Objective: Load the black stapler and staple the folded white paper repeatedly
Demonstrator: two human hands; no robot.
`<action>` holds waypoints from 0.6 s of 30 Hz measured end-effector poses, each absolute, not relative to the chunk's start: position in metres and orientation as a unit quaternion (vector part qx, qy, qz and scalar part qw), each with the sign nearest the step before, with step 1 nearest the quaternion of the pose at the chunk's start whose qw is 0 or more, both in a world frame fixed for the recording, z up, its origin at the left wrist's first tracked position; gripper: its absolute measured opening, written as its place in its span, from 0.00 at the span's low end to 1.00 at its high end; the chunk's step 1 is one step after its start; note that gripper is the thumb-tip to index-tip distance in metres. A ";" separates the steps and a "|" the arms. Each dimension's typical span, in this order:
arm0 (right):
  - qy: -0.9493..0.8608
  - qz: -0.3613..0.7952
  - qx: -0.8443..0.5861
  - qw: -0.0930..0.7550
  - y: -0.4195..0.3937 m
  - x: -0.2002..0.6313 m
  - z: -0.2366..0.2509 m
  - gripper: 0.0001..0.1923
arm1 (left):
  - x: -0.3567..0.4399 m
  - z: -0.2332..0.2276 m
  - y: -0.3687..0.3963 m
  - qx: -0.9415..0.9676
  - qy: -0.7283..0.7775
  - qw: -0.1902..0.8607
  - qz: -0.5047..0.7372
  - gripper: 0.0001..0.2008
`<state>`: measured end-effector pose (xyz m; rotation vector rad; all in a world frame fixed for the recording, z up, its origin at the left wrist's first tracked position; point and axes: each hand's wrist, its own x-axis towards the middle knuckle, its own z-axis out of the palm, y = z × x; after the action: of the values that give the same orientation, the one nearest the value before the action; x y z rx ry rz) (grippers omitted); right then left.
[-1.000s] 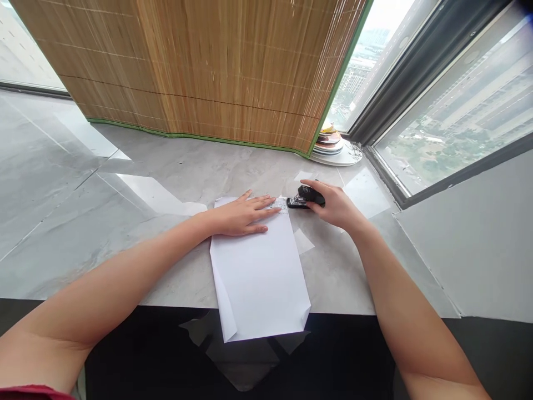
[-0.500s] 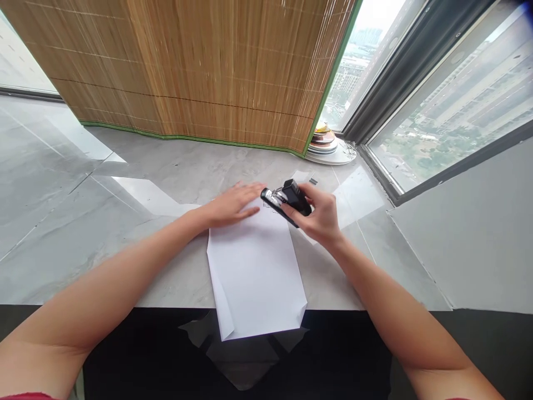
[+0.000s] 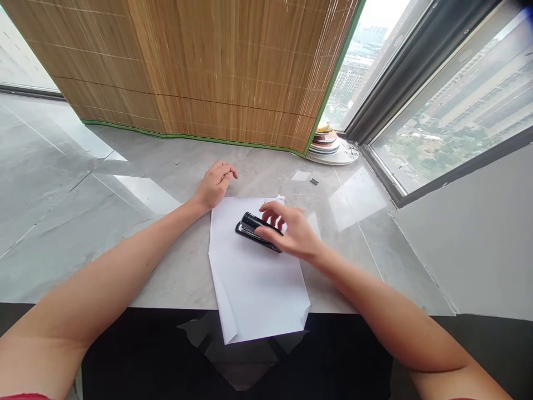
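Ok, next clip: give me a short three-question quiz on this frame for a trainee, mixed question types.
1. True or false: the black stapler lies on the white sheet of paper.
2. Which hand is at the stapler?
A. the left hand
B. the right hand
C. both
3. Fill in: the near end of the paper hangs over the ____ of the grey marble-look counter.

Key
1. True.
2. B. The right hand's fingers rest on the stapler; the left hand sits loosely curled on the counter, just beyond the paper's far left corner.
3. Edge. The folded near corners stick out past it.
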<state>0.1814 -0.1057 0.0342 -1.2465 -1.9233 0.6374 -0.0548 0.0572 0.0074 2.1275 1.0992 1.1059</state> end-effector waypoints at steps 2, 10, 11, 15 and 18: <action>-0.687 0.259 -0.509 0.449 -0.096 0.199 0.039 0.24 | -0.056 0.007 0.061 0.748 0.408 0.305 0.425 0.11; -0.807 0.371 -0.359 0.286 -0.093 0.203 0.032 0.33 | -0.063 0.001 0.079 0.563 0.411 0.501 0.512 0.06; -0.818 0.375 -0.348 0.263 -0.095 0.196 0.031 0.36 | -0.063 0.001 0.080 0.564 0.404 0.505 0.514 0.06; -0.811 0.390 -0.365 0.238 -0.098 0.187 0.030 0.36 | -0.065 0.002 0.081 0.547 0.392 0.525 0.520 0.06; -0.796 0.379 -0.410 0.233 -0.097 0.207 0.033 0.33 | -0.066 0.004 0.081 0.513 0.385 0.551 0.534 0.06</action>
<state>0.2069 -0.0966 0.0329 -1.1260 -2.1873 1.0399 -0.0663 0.0813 0.0042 1.2136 0.9112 1.2627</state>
